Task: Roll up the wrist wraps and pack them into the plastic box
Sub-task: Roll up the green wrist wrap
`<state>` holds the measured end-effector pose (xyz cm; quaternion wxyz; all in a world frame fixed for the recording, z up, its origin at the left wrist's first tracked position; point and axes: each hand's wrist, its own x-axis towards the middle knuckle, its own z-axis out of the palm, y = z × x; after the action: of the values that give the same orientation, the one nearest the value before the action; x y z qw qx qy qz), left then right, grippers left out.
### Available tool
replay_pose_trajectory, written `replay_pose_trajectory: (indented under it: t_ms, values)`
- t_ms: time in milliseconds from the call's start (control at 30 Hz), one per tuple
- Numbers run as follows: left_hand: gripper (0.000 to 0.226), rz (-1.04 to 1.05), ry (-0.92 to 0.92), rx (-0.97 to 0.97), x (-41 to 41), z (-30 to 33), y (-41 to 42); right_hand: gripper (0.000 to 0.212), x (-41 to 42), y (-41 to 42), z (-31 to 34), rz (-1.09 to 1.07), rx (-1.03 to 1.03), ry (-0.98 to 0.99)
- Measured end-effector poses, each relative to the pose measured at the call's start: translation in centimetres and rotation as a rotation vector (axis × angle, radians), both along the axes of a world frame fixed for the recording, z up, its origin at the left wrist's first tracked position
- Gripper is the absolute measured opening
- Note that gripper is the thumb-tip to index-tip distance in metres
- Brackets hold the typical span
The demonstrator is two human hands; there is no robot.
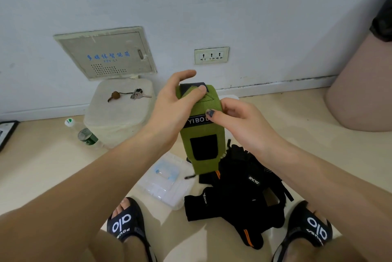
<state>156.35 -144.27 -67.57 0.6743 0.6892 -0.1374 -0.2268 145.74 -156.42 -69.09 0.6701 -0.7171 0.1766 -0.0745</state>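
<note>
We hold the green wrist wrap upright, long axis vertical; left hand and right hand fingers grip its top end.

Pale wall with a triple socket and utility panel above beige floor.

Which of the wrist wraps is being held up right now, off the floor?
The green wrist wrap, gripped by the left hand and right hand. The black wraps lie heaped on the floor.
</note>
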Motion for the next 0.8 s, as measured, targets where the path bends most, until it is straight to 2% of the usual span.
replay_pose_trajectory:
  t_ms: [100, 267, 367, 467, 633, 800]
  values:
    - [0.034, 0.027, 0.036, -0.031, 0.4, 0.4, 0.0, 0.012, 0.1, 0.1, 0.0, 0.033, 0.043, 0.039]
    - [0.036, 0.123, 0.211, -0.033, 2.2, 1.0, 0.4, 0.017, 0.0, 0.6, -0.6, 0.146, 0.103, 0.116]
    - [0.036, 0.096, 0.186, 0.03, 1.9, 0.6, 0.2, 0.017, 0.2, 0.9, -0.7, 0.078, 0.097, 0.086]
    - [0.03, -0.015, 0.128, 0.066, -0.3, -0.7, -0.1, 0.024, 0.5, 0.6, -0.3, -0.021, 0.124, 0.079]
    - [0.032, 0.002, 0.162, 0.016, -0.9, -0.8, -0.1, 0.027, 0.3, 0.8, -0.3, 0.037, 0.221, 0.169]
    - [0.029, 0.035, 0.3, -0.001, 0.0, -0.1, 0.2, 0.02, 0.0, 1.4, -0.7, 0.071, 0.069, 0.18]
